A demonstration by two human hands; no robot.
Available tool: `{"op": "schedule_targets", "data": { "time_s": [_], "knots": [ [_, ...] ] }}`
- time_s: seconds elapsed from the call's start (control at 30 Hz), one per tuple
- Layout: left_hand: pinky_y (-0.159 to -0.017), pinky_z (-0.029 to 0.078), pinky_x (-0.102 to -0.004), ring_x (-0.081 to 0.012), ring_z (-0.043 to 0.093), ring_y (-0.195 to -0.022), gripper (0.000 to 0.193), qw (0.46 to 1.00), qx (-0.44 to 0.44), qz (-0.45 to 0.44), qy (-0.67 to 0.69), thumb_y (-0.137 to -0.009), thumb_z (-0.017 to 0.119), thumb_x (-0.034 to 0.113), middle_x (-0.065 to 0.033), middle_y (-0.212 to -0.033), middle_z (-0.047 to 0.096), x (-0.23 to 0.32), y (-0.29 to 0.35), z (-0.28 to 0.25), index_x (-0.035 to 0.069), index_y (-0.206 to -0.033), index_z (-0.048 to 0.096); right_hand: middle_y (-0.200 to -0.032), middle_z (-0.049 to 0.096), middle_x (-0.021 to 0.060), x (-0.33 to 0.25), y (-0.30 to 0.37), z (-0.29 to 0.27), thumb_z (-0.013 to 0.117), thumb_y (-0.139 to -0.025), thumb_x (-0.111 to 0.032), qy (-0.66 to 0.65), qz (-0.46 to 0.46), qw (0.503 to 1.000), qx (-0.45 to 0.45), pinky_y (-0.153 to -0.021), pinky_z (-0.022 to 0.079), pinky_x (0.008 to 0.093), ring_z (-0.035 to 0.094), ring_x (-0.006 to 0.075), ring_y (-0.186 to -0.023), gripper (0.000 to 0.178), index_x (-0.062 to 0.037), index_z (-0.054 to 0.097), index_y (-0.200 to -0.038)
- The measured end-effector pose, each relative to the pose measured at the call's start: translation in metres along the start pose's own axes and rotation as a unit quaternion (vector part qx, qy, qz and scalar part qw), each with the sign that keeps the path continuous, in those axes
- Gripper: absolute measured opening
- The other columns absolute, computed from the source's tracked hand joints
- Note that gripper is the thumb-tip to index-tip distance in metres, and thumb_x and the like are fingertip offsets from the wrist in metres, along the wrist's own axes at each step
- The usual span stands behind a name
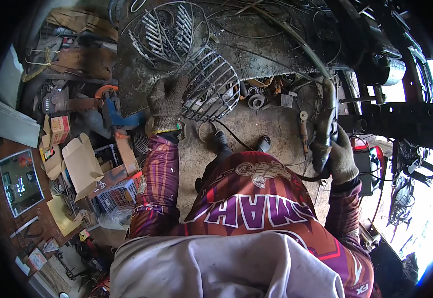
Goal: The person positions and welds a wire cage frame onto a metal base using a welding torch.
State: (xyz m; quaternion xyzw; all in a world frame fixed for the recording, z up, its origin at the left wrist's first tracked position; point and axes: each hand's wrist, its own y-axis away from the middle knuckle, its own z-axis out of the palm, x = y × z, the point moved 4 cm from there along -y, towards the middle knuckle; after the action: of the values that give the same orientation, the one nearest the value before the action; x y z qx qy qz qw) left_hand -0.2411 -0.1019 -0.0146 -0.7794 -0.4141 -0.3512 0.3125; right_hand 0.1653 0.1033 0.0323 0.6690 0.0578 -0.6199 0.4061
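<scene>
My left hand [168, 103], in a grey knitted glove, is at the bench edge with its fingers closed at the left rim of a round metal grate [215, 85]. The grate has parallel bars inside a ring and juts past the bench edge. Beyond it on the bench lies a ring-shaped wire frame [207, 26] with rows of short metal pieces [153, 34]. At the right, my gloved right hand [343, 158] is wrapped round a long grey metal tool [329, 102] with a dark lower end. A black cable [306, 178] is by that end; the tool's exact kind is unclear.
The dark metal workbench [256, 59] spans the top. Coiled metal parts [256, 101] lie below its edge. At left are an open cardboard box [82, 166], a plastic crate [118, 198] and a blue-and-orange machine [117, 107]. A red-and-black case [368, 166] stands at right.
</scene>
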Motion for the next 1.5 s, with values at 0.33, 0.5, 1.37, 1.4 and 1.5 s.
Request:
{"op": "schedule_targets", "data": {
  "time_s": [0.33,0.5,1.37,1.4,1.5],
  "knots": [
    [-0.096,0.05,-0.0401,-0.0272,0.063,-0.108,0.026,0.989,-0.1,-0.009,0.105,-0.099,0.055,0.021,-0.0177,-0.114,0.066,-0.034,-0.011,0.004,-0.002,-0.109,0.063,-0.09,0.068,0.0083,-0.004,0.003,-0.01,0.066,-0.09,-0.014,-0.114,-0.02,0.993,-0.009,-0.059,0.057,0.0285,0.068,0.0164,-0.071,0.036,-0.0003,0.059,-0.122],
    [-0.086,0.053,-0.0375,-0.0219,0.067,-0.096,0.024,0.994,-0.029,0.047,0.089,-0.092,0.07,0.021,-0.0107,-0.102,0.07,-0.022,-0.004,0.01,0.0,-0.102,0.068,-0.107,0.066,0.0047,-0.003,0.013,-0.021,0.063,-0.083,0.0,0.032,-0.093,0.995,0.008,-0.083,0.053,0.0293,0.065,0.0129,-0.094,0.043,0.0003,0.055,-0.126],
    [-0.073,0.052,-0.0332,-0.0153,0.065,-0.078,0.03,0.999,0.007,-0.015,0.028,-0.082,0.083,0.028,-0.0069,-0.084,0.072,-0.011,-0.007,0.005,0.001,-0.091,0.071,-0.098,0.065,0.0034,-0.005,0.017,-0.004,0.061,-0.076,0.0,0.119,-0.079,0.99,0.021,-0.079,0.05,0.0287,0.061,0.0113,-0.09,0.04,-0.0002,0.058,-0.116],
    [-0.073,0.052,-0.0333,-0.0154,0.065,-0.078,0.03,0.999,0.001,-0.021,0.029,-0.082,0.084,0.027,-0.007,-0.085,0.073,-0.012,-0.008,0.007,0.001,-0.09,0.072,-0.099,0.065,0.0035,-0.004,0.019,-0.004,0.061,-0.077,0.0,0.107,-0.078,0.991,0.023,-0.079,0.051,0.0288,0.061,0.0118,-0.09,0.041,-0.0001,0.058,-0.118],
    [-0.075,0.054,-0.0309,-0.0183,0.067,-0.083,0.023,0.956,-0.119,-0.041,0.265,-0.092,0.069,0.019,-0.0107,-0.096,0.072,-0.049,-0.015,0.012,0.001,-0.105,0.066,-0.1,0.064,0.0045,-0.001,0.024,-0.008,0.06,-0.08,0.0,0.066,-0.052,0.996,0.011,-0.077,0.052,0.0288,0.062,0.0135,-0.09,0.044,0.0003,0.056,-0.123]
  ]
}}
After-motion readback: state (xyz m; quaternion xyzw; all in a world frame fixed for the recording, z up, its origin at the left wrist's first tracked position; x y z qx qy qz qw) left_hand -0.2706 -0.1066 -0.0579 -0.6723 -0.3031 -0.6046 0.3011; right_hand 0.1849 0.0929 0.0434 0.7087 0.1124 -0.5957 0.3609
